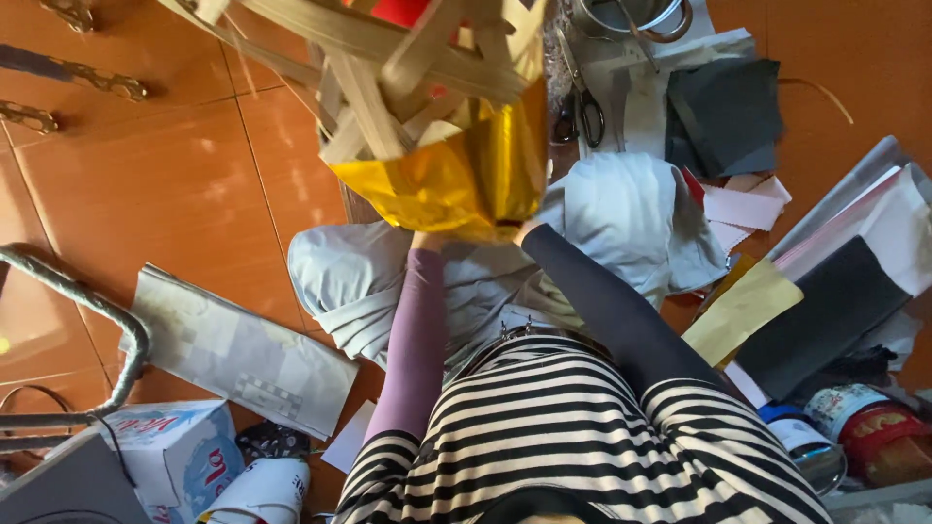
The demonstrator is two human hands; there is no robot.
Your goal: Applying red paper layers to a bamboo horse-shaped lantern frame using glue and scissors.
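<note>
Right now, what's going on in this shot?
A person seated on the tiled floor holds up a bamboo-strip frame partly covered in yellow foil. Both hands reach under it; the left hand and right hand touch the foil's lower edge, mostly hidden, so the grip is unclear. Scissors, paper sheets and glue tins lie around.

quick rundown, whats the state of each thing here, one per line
bamboo frame: held up, partly covered
yellow film: stretched over the frame's lower part
left hand: under the frame, mostly hidden
right hand: under the frame, mostly hidden
scissors: lying on the floor, blades shut
tin can: upright, lid on
tissue box: on the floor, opening not visible
</note>
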